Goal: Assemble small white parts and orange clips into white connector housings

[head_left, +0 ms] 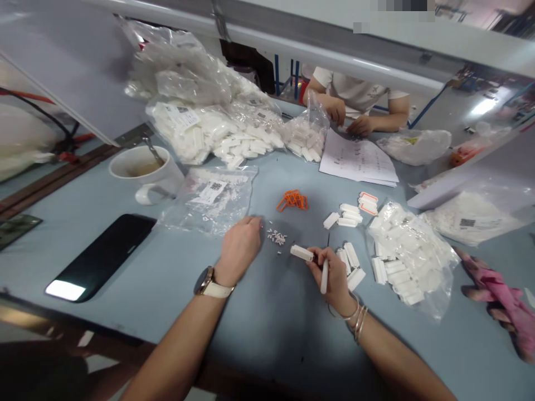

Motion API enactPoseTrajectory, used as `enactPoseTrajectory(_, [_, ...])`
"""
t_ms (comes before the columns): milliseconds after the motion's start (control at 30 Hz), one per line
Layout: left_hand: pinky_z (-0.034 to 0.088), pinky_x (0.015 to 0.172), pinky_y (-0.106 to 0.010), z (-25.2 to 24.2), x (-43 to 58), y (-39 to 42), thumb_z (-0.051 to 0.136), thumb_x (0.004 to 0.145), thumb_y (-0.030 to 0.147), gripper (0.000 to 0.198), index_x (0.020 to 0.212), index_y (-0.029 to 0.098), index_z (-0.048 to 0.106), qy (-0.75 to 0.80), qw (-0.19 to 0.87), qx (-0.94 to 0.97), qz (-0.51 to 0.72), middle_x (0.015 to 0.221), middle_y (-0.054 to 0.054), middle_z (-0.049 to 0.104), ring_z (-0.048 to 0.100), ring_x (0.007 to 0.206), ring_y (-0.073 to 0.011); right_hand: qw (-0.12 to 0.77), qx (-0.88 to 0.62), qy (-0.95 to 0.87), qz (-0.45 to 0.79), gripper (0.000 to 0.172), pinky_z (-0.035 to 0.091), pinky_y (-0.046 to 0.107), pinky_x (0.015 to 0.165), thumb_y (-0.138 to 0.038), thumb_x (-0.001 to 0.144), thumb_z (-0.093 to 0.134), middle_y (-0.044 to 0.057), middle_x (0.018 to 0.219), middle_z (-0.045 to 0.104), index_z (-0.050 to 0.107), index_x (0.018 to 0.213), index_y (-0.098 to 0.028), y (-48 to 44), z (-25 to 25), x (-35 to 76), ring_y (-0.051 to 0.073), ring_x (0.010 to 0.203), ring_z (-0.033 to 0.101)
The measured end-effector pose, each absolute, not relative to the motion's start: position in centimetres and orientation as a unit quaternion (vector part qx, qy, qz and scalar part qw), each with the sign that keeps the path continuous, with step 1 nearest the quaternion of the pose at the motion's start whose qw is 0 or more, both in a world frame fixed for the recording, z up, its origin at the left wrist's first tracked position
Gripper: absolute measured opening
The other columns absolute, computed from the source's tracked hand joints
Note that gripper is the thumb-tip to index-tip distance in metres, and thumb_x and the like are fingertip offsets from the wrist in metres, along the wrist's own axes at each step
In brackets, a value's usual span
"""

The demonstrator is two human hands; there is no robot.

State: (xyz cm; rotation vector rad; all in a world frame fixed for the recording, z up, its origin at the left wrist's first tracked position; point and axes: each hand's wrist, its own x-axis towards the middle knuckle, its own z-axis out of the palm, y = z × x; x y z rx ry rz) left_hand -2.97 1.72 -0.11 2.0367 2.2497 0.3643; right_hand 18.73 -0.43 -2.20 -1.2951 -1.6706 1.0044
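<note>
My right hand (332,273) is closed around a small white plastic case (301,253) held above the table. A white-handled, pen-like tool (325,277) is also in that hand. My left hand (242,245) is curled on the table, with its fingertips beside a scatter of tiny white pieces (277,237); whatever it may pinch is hidden. Beyond the pieces lies a small heap of orange frames (293,199). Loose white cases (351,262) lie right of my right hand, and farther back are two cases fitted with orange frames (368,204).
Filled plastic bags (246,125) pile up at the back. At left are a mug with a spoon (144,170), a phone (102,256) and a flat bag (211,195). An open bag of cases (412,250) and pink cloth (501,295) lie right. A co-worker sits behind papers (359,159).
</note>
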Motion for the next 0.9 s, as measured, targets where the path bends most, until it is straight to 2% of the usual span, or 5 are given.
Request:
enactPoseTrajectory(133, [0.044,0.064,-0.031,-0.3,-2.6,1.6,0.036,0.089,0.016,0.028,0.084,0.013,0.063,0.736,0.026,0.674,0.057,0.082,-0.013,0.064,0.063,0.077,-0.0239,0.389,-0.51,-0.658,0.395,0.024,0.047,0.029,0.069,-0.028,0.073,0.055,0.01,0.087,0.07,0.031,0.066,-0.025,-0.4,-2.3,18.7,0.018,0.074,0.065])
enactPoseTrajectory(333, [0.043,0.065,-0.03,-0.3,-2.6,1.8,0.041,0.086,0.017,0.023,0.08,0.015,0.064,0.737,0.056,0.664,0.113,0.08,-0.01,0.066,0.062,0.075,-0.0211,0.393,-0.508,-0.657,0.395,0.023,0.046,0.029,0.071,-0.027,0.074,0.054,0.011,0.089,0.069,0.032,0.068,-0.024,-0.5,-2.8,18.8,0.018,0.076,0.064])
enactPoseTrajectory(600, [0.044,0.061,-0.024,0.2,-1.0,1.4,0.056,0.08,0.023,0.011,0.076,0.017,0.064,0.575,0.298,0.697,0.309,0.072,-0.001,0.065,0.056,0.064,-0.013,0.394,-0.501,-0.658,0.401,0.024,0.046,0.028,0.068,-0.026,0.075,0.054,0.009,0.09,0.07,0.031,0.068,-0.024,-0.5,-2.6,18.8,0.016,0.072,0.063])
enactPoseTrajectory(767, [0.048,0.077,-0.029,-0.8,0.0,1.0,0.053,0.082,0.015,0.01,0.081,0.017,0.062,0.499,0.267,0.759,0.321,0.09,-0.005,0.066,0.06,0.083,-0.016,0.384,-0.51,-0.658,0.4,0.023,0.046,0.029,0.07,-0.025,0.075,0.054,0.009,0.093,0.07,0.032,0.069,-0.024,-0.6,-2.7,18.8,0.017,0.075,0.064])
enactPoseTrajectory(900, [0.048,0.081,-0.031,-1.7,0.3,0.9,0.055,0.082,0.013,0.008,0.083,0.017,0.061,0.49,0.216,0.78,0.322,0.093,-0.006,0.066,0.06,0.089,-0.0172,0.38,-0.514,-0.658,0.398,0.022,0.046,0.029,0.07,-0.026,0.075,0.054,0.009,0.094,0.07,0.033,0.069,-0.024,-0.5,-2.8,18.8,0.018,0.076,0.065])
